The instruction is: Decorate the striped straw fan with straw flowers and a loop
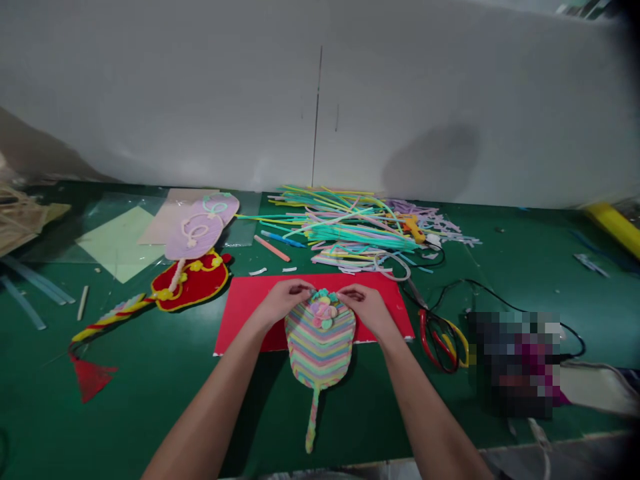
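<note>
A striped pastel fan (320, 353) of fuzzy pipe cleaners lies in front of me, its wrapped handle (312, 420) pointing toward me. A cluster of pink, yellow and green pipe-cleaner flowers (324, 312) sits near its top, with a curly teal trim (325, 293) along the upper edge. My left hand (286, 299) pinches the fan's top left edge at one end of that trim. On the other side, my right hand (364, 307) pinches the top right edge at the trim's other end. Both sets of fingertips are partly hidden. Red board (240, 313) lies beneath the fan's upper part.
Loose pipe cleaners (350, 230) are heaped at the back, near an orange glue gun (414, 228). Scissors (440, 340) and a black cable lie right. A purple fan (193, 233) and a red fan (200, 287) lie left. A blurred-out object (515, 363) stands at right.
</note>
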The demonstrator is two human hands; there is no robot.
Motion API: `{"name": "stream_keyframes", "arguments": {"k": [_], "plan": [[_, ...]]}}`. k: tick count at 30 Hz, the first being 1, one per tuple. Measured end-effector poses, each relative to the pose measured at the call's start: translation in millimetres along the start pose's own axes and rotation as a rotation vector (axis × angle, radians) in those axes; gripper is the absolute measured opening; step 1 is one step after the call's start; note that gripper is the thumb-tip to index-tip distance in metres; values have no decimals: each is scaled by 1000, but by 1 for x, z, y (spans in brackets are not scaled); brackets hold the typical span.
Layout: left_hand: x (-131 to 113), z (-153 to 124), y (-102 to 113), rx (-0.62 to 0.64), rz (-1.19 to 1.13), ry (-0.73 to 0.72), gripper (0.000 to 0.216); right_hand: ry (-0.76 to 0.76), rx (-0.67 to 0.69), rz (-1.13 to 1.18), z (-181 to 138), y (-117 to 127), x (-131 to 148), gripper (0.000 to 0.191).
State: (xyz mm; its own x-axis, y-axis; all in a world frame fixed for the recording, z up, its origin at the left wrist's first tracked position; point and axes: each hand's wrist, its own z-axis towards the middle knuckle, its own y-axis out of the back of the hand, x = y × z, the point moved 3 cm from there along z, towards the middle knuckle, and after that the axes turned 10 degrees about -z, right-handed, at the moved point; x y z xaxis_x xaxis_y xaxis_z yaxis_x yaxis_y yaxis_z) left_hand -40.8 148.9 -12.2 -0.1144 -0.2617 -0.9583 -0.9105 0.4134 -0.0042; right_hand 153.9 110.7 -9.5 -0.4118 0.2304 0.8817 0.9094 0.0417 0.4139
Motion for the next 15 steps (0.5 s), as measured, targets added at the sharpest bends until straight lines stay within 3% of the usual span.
{"name": "stream_keyframes", "arguments": {"k": [15], "plan": [[4, 1, -3, -22, 132, -82, 19, 5, -2, -65, 0, -3, -2, 16]]}}
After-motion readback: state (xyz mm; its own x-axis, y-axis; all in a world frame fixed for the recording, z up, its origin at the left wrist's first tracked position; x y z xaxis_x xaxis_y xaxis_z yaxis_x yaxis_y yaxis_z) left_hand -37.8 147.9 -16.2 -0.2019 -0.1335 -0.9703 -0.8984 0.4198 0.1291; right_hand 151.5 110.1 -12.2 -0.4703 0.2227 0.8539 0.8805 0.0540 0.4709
